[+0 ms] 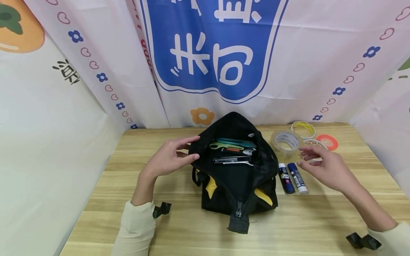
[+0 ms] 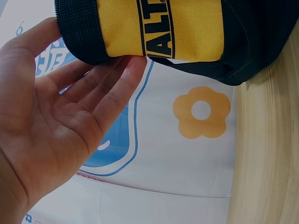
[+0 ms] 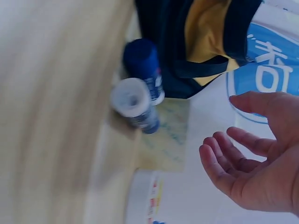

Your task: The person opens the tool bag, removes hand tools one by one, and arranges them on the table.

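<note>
My left hand (image 1: 171,156) pinches the left rim of the open black and yellow tool bag (image 1: 217,201), thumb inside and fingers outside. In the left wrist view the fingers (image 2: 119,93) lie along the bag's yellow lettered side. Inside the bag lie green-handled scissors (image 1: 225,146), a teal tool (image 1: 240,142) and a silver and black utility knife (image 1: 230,160). My right hand (image 1: 326,167) hovers with loosely bent fingers and nothing in them, to the right of two glue sticks (image 1: 297,177) and overlapping the tape rolls in the head view.
Right of the bag sit a wide clear tape roll (image 1: 288,137), a yellow-lined tape roll (image 1: 302,124), a third roll beside my right fingers and a red-orange ring (image 1: 333,142). A printed cloth backdrop (image 1: 304,78) rises behind the wooden table (image 1: 173,231).
</note>
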A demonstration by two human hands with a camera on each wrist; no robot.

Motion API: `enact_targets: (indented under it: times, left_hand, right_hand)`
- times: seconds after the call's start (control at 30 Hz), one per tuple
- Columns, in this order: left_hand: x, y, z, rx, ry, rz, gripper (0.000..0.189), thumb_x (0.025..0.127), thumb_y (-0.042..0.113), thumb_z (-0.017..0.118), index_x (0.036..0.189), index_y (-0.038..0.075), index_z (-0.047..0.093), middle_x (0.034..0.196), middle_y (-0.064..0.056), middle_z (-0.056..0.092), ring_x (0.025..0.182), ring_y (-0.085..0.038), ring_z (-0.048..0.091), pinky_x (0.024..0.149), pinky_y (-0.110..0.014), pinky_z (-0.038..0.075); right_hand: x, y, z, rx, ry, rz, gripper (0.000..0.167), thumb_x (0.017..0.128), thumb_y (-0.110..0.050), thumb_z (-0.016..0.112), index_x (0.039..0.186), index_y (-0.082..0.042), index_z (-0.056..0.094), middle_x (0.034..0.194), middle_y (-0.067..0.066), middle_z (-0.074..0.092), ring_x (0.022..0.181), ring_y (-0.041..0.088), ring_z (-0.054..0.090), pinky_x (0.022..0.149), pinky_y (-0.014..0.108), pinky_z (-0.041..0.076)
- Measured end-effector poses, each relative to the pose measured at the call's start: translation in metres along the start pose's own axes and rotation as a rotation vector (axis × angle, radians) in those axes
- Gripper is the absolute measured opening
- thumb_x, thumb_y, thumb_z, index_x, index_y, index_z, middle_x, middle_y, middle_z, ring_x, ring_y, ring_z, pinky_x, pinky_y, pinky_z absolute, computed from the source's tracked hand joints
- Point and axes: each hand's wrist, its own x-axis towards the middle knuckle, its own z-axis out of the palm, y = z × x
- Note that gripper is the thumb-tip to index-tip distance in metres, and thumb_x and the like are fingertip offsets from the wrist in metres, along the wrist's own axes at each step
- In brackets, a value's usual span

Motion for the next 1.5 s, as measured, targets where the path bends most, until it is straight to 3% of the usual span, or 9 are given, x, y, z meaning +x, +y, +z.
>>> enact_targets:
  times: [0.1,0.33,0.6,0.77,1.0,1.23,1.5]
  left_hand:
    - [0.000,0.000,0.000,0.001,-0.001,-0.001,0.058,0.101,0.021,0.077,0.155,0.012,0.059,0.158,-0.014,0.059,0.128,-0.037,0.070,0.098,-0.047,0.065]
    - [0.001,-0.001,0.000,-0.003,-0.002,0.002,0.057,0.101,0.021,0.077,0.155,0.011,0.059,0.158,-0.014,0.059,0.127,-0.037,0.070,0.097,-0.048,0.065]
    - [0.000,-0.001,0.000,-0.008,0.000,0.002,0.057,0.101,0.020,0.077,0.155,0.011,0.059,0.158,-0.014,0.059,0.127,-0.037,0.070,0.098,-0.051,0.065]
    - [0.000,-0.001,0.000,-0.009,0.001,0.004,0.058,0.101,0.020,0.077,0.155,0.011,0.059,0.158,-0.014,0.059,0.128,-0.037,0.070,0.098,-0.051,0.065]
    - [0.000,0.000,0.000,-0.009,0.000,0.004,0.057,0.101,0.020,0.077,0.155,0.010,0.059,0.158,-0.015,0.059,0.128,-0.038,0.070,0.098,-0.052,0.064]
    - [-0.001,-0.001,0.000,-0.010,0.001,0.002,0.057,0.101,0.020,0.077,0.155,0.010,0.059,0.158,-0.015,0.059,0.127,-0.037,0.070,0.098,-0.046,0.065]
    - [0.000,-0.002,0.000,-0.014,0.001,0.010,0.057,0.101,0.020,0.076,0.154,0.010,0.059,0.157,-0.015,0.060,0.127,-0.037,0.071,0.098,-0.049,0.065]
  right_hand:
    - [0.006,-0.008,-0.002,0.012,0.021,-0.051,0.040,0.097,-0.017,0.082,0.131,0.001,0.070,0.122,0.022,0.075,0.096,-0.012,0.063,0.077,0.003,0.054]
    - [0.026,-0.038,0.000,0.024,0.024,-0.216,0.041,0.092,-0.011,0.086,0.131,-0.007,0.072,0.127,0.015,0.075,0.100,0.021,0.075,0.085,0.003,0.053]
    - [0.053,-0.080,0.017,0.015,-0.039,-0.378,0.047,0.090,-0.012,0.088,0.134,-0.008,0.072,0.129,0.010,0.076,0.111,0.026,0.076,0.090,0.040,0.067]
    - [0.061,-0.099,0.028,-0.021,-0.072,-0.388,0.049,0.092,-0.018,0.086,0.139,-0.014,0.070,0.137,0.008,0.074,0.114,0.027,0.075,0.096,0.049,0.065]
    - [0.073,-0.116,0.036,0.030,-0.125,-0.385,0.049,0.093,-0.020,0.086,0.139,-0.016,0.069,0.136,0.005,0.073,0.117,0.024,0.073,0.100,0.047,0.063]
    - [0.087,-0.123,0.052,0.034,-0.260,-0.367,0.054,0.093,-0.021,0.086,0.143,-0.013,0.067,0.137,0.006,0.072,0.117,0.023,0.071,0.102,0.049,0.062]
    - [0.104,-0.126,0.070,-0.013,-0.394,-0.362,0.049,0.098,-0.020,0.080,0.144,-0.009,0.067,0.140,0.011,0.071,0.122,0.030,0.069,0.103,0.051,0.059]
